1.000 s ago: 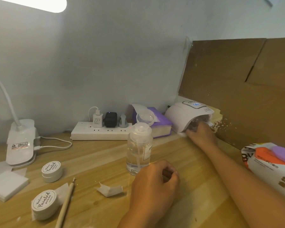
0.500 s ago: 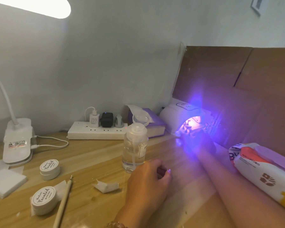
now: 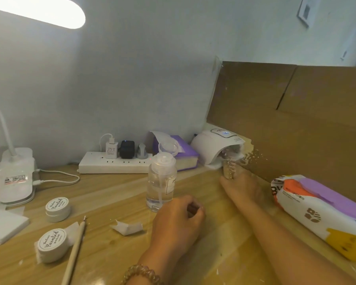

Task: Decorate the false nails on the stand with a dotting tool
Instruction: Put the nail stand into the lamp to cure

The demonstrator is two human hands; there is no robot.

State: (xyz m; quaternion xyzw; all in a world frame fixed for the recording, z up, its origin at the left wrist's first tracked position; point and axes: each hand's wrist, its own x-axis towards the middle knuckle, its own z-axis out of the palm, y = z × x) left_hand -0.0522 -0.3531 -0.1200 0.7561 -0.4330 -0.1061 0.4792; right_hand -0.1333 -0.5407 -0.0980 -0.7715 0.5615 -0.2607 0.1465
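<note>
Wooden table [image 3: 111, 192]: near its far right edge our right hand [image 3: 242, 189] grips the stand [image 3: 230, 170] of false nails at the mouth of the curing lamp [image 3: 212, 147]. Our left hand [image 3: 178, 222] rests fisted, seemingly empty. We judge this the curing step. Next we need the dotting tool [image 3: 77, 242], lying front-left.

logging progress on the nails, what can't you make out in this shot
Head view only:
Nail stand in the right hand: motion-blurred, nail designs unreadable.
Left hand: curled fingers hide whether it holds anything.
Dotting tool: lower end cut by the bottom edge.
</note>
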